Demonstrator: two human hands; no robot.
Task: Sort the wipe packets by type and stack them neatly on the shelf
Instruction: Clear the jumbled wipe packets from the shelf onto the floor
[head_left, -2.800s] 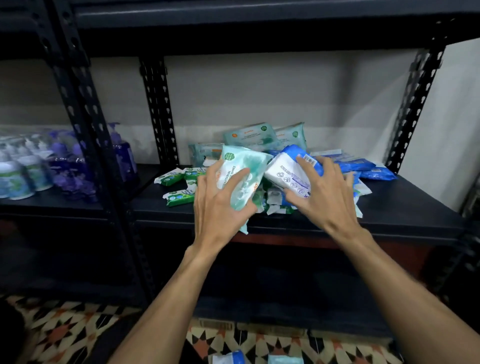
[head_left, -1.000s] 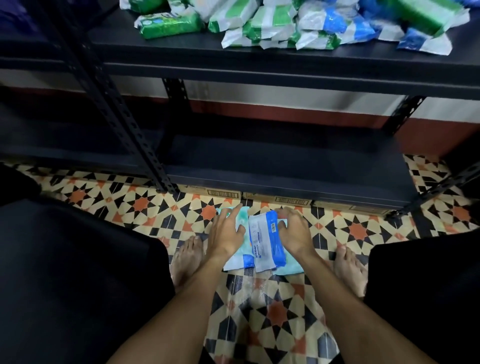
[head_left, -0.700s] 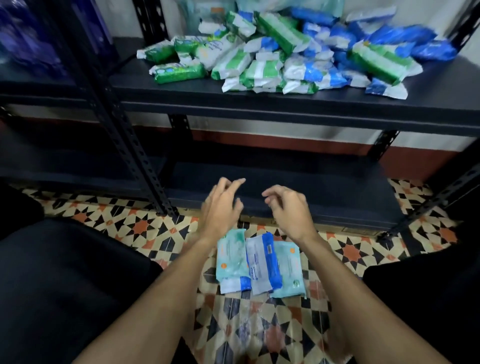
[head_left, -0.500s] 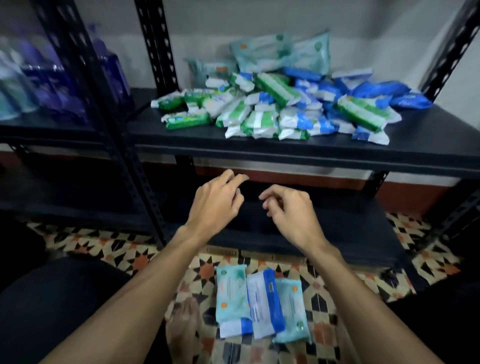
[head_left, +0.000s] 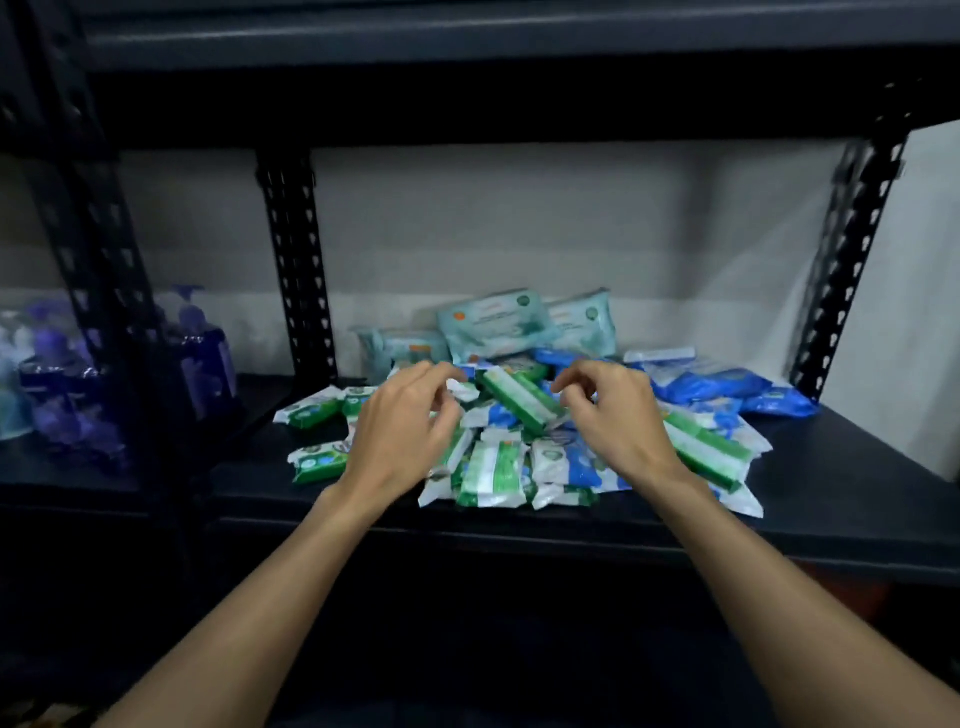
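Note:
A loose pile of wipe packets lies on the black shelf (head_left: 852, 499). Small green-and-white packets (head_left: 491, 467) fill the front and left. Blue packets (head_left: 711, 382) lie at the right, and large pale teal packets (head_left: 493, 325) lean at the back. My left hand (head_left: 402, 431) hovers over the left of the pile with fingers loosely curled, holding nothing. My right hand (head_left: 610, 421) hovers over the middle, fingers loosely curled and empty, just right of a long green packet (head_left: 519, 397). Whether either hand touches the packets is unclear.
Black perforated uprights stand at the back left (head_left: 296, 270), the back right (head_left: 852, 260) and the near left (head_left: 104, 291). Purple and blue pump bottles (head_left: 202, 353) fill the neighbouring shelf to the left. Another shelf board (head_left: 467, 31) runs overhead.
Both hands let go of the packets laid on the tiled floor and rose to the shelf pile. The view swung up from the floor to the shelf.

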